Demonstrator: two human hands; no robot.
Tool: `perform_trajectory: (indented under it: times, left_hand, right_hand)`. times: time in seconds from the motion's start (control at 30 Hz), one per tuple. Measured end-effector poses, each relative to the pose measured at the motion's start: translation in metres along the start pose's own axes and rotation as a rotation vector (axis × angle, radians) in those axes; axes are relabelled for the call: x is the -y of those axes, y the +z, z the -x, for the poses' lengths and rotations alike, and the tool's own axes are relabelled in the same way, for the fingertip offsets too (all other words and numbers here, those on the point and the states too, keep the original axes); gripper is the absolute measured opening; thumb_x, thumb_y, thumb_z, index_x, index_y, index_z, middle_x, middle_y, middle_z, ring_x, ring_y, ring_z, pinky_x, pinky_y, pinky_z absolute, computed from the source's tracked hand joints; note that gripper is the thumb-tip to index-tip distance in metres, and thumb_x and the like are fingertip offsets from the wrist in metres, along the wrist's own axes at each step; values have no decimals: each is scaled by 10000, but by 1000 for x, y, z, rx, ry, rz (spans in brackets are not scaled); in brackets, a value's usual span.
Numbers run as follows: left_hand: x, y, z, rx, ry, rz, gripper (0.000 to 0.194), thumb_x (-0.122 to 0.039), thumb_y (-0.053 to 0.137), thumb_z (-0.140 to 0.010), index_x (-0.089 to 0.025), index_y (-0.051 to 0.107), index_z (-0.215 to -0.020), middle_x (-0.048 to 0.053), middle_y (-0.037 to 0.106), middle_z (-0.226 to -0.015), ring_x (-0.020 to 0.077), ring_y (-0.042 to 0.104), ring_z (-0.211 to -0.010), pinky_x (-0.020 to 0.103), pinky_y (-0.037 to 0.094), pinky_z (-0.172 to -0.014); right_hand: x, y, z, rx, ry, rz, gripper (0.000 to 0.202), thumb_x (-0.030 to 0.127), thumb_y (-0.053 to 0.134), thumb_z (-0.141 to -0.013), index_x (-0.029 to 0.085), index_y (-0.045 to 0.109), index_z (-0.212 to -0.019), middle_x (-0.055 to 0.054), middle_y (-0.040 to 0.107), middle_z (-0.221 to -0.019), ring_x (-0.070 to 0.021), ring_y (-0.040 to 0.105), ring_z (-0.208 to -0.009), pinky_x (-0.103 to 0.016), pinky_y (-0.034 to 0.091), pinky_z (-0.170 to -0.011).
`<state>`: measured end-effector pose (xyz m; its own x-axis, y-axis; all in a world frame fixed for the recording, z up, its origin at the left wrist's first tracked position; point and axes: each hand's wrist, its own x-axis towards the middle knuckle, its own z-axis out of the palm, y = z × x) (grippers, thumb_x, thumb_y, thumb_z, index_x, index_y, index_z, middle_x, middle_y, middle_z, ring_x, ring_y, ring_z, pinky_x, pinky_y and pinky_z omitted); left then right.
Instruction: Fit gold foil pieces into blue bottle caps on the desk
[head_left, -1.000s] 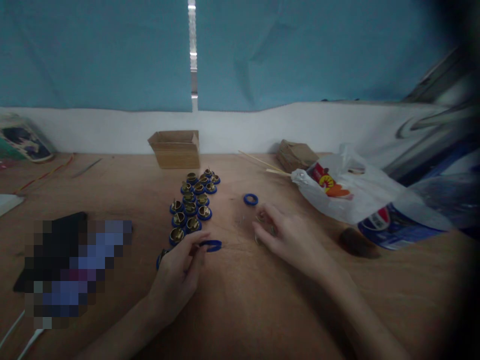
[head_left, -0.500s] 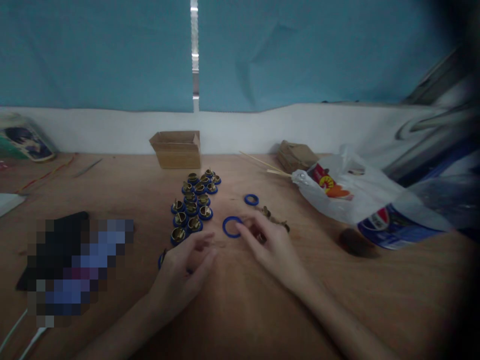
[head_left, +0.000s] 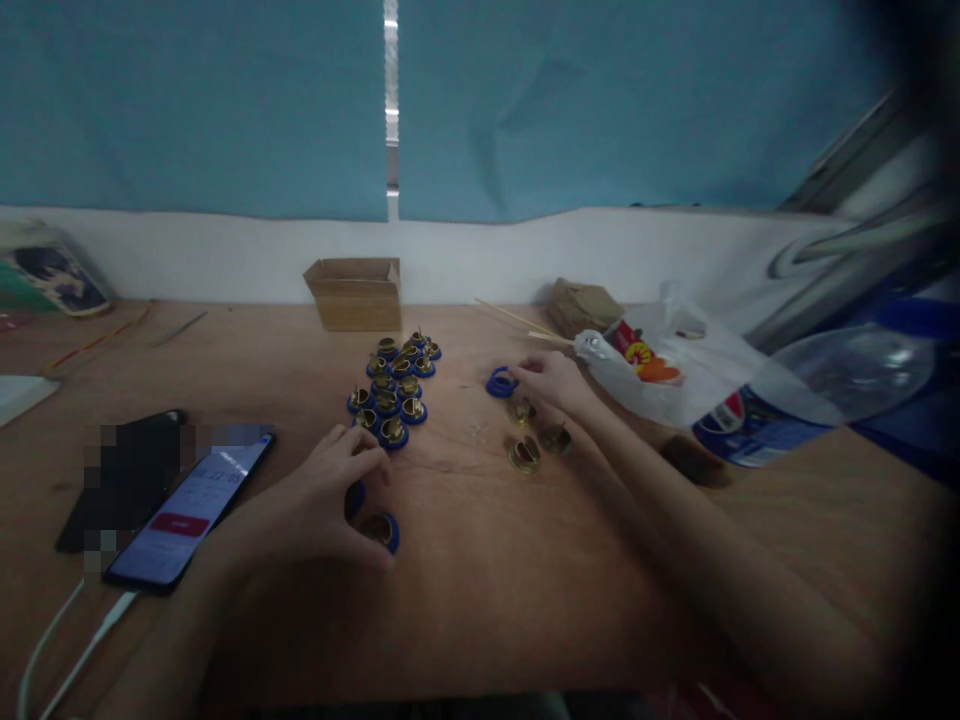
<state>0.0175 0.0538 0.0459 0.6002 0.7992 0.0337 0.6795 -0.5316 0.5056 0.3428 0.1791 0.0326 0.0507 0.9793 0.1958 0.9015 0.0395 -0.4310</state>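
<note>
My left hand [head_left: 319, 500] curves with thumb and fingers apart around a brass piece in a blue ring [head_left: 384, 532] on the table. Another blue-rimmed piece [head_left: 355, 498] shows partly under its fingers. The fingertips of my right hand [head_left: 553, 380] pinch the edge of a blue ring [head_left: 501, 382], low over the wood; it seems to overlap a second ring. Beside that forearm lie three loose brass clip pieces [head_left: 524, 455] without blue rims. Farther left stands a cluster of several brass pieces set in blue rings [head_left: 386, 402].
An open cardboard box [head_left: 360, 300] stands by the wall. To the right are a plastic bag [head_left: 641, 385], a brown paper packet [head_left: 583, 308] and a lying bottle [head_left: 757, 425]. A lit phone [head_left: 191, 510] with a cable and a dark flat object [head_left: 124, 480] lie left.
My right hand has moved away and to the right, with the blue ring brought to the other ring. My left hand has drawn back leftward to the blue-rimmed pieces nearest me.
</note>
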Motion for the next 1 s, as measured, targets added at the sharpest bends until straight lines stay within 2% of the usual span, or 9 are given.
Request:
perform_trajectory:
  times: [0.17,0.3,0.4,0.47,0.57,0.67,0.73,0.87,1.0]
  left_hand:
    - [-2,10,1,59,38,-45,352,-329,850,-558,-214,658,-829,54,503,-1105,286,439,-1046,429,425,-887]
    - [0,13,-1,54,65,-27,256,-247,820,-607,-210,672,-812,48,540,-1062,262,471,-1007,417,422,-886]
    - [0,15,-4,43,93,73,230,-216,797,-649,-201,662,-835,48,572,-1022,240,498,-990,381,446,-867]
    - [-1,17,-7,60,133,155,238,-229,795,-672,-210,661,-867,44,594,-1032,230,513,-1008,359,459,-866]
    - [-3,24,-11,88,154,210,264,-259,793,-691,-217,654,-912,47,608,-1066,227,540,-1023,352,469,-869]
    - [-3,33,-14,54,126,209,254,-244,745,-744,-215,634,-970,54,605,-1059,223,567,-989,354,479,-836]
    - [-3,37,-16,26,107,227,295,-248,722,-772,-226,607,-1044,48,602,-1056,216,579,-972,352,485,-819]
    - [1,38,-16,-3,77,225,468,-320,774,-725,-230,584,-1143,62,588,-1105,234,578,-1010,372,498,-835]
    - [4,36,-16,9,103,191,351,-314,741,-765,-230,641,-1092,66,611,-1115,230,593,-1037,374,503,-875]
  right_hand:
    - [-6,13,-2,-3,15,-12,242,347,615,-831,139,710,-752,-89,710,-700,-204,642,-632,-268,410,-528]
    - [1,-1,11,-87,-10,3,221,341,606,-834,136,687,-806,-106,696,-763,-216,625,-668,-294,413,-579]
    - [22,-15,35,-100,-87,-26,184,324,588,-851,161,663,-809,-57,671,-730,-183,598,-642,-280,405,-592]
    - [40,-19,59,-67,-193,-148,172,301,540,-886,173,644,-835,-26,651,-710,-158,582,-621,-257,394,-566]
    - [65,-10,97,155,-381,-311,180,264,502,-908,185,598,-778,19,583,-628,-125,531,-567,-235,361,-533]
    - [78,8,124,356,-468,-388,240,248,516,-904,184,541,-673,51,502,-561,-95,461,-509,-222,305,-490]
    - [80,19,134,422,-475,-430,236,226,526,-892,184,514,-660,61,487,-559,-82,438,-494,-216,291,-481]
    - [78,27,141,392,-421,-474,259,218,512,-893,187,476,-638,66,467,-549,-75,422,-480,-213,288,-475]
    - [78,29,140,338,-363,-494,280,231,496,-908,188,469,-633,63,459,-547,-83,443,-491,-224,283,-483]
